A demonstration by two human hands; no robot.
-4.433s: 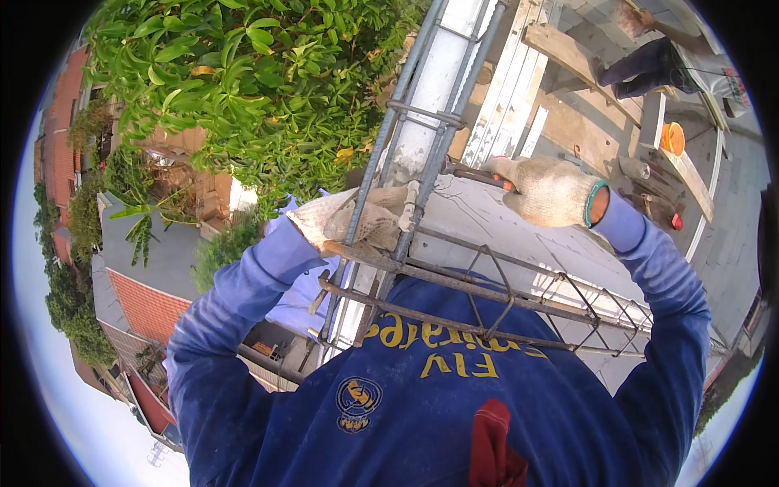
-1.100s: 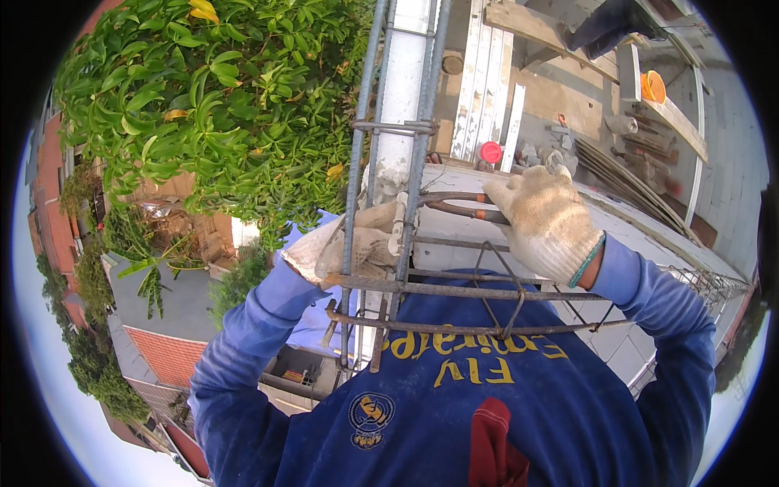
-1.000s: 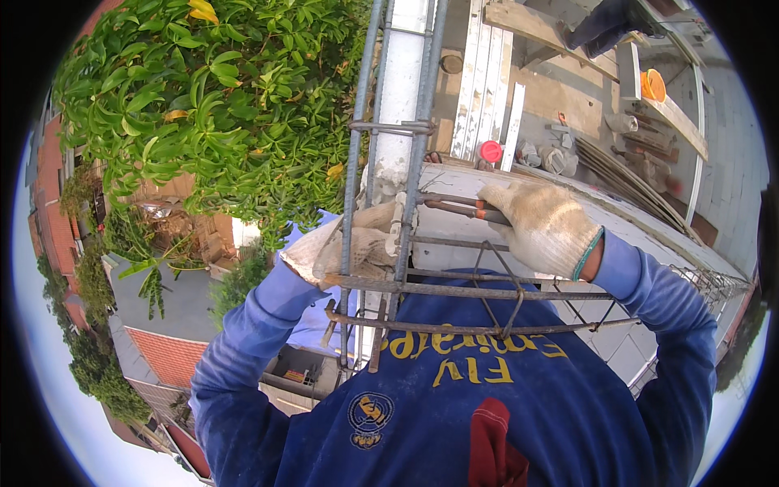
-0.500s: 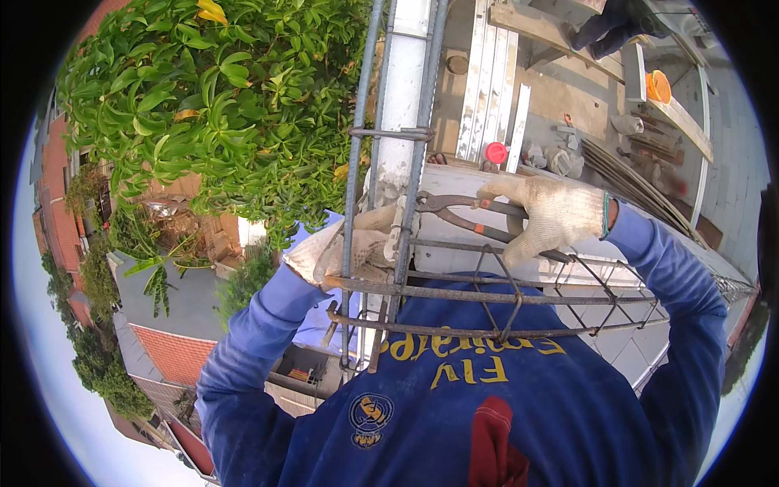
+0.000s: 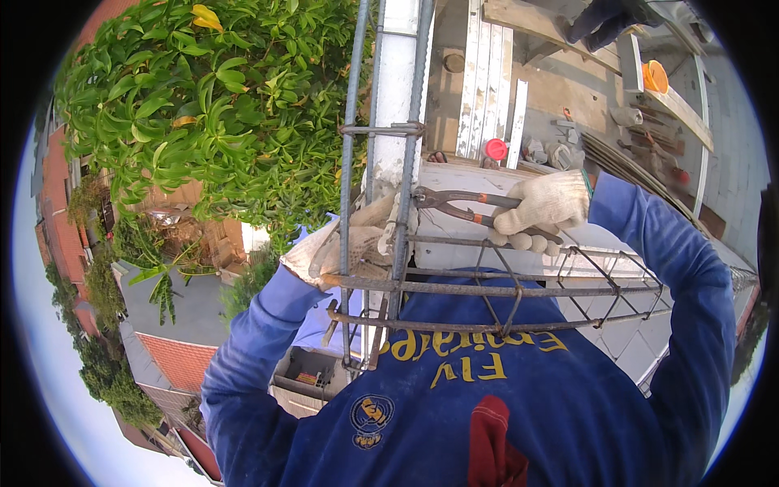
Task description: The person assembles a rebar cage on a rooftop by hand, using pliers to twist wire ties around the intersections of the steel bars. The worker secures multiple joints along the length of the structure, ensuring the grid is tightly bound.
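My right hand [image 5: 545, 208], in a white knit glove, is closed round the dark handles of steel pincers [image 5: 454, 197] with orange marks on them. The pincers lie nearly level, and their jaws meet the right-hand bar of an upright rebar cage [image 5: 416, 89]. My left hand [image 5: 369, 242], also gloved, wraps round the bars just left of the jaws. Its fingers curl behind and between them, partly hidden. Whether it also holds tie wire cannot be made out. A second rebar cage [image 5: 503, 296] runs rightward from this corner, in front of my chest.
Leafy branches [image 5: 219, 105] crowd the left side, with rooftops [image 5: 174, 357] far below. To the right are long white boards [image 5: 487, 89], a red round lid [image 5: 496, 149], an orange bucket [image 5: 654, 76] and planks [image 5: 560, 36]. Another person's legs [image 5: 604, 26] show at the top right.
My right hand has shifted its hold on the pincers, its fingers now curled under the handles. The jaws stay at the same bar. My left hand keeps its place.
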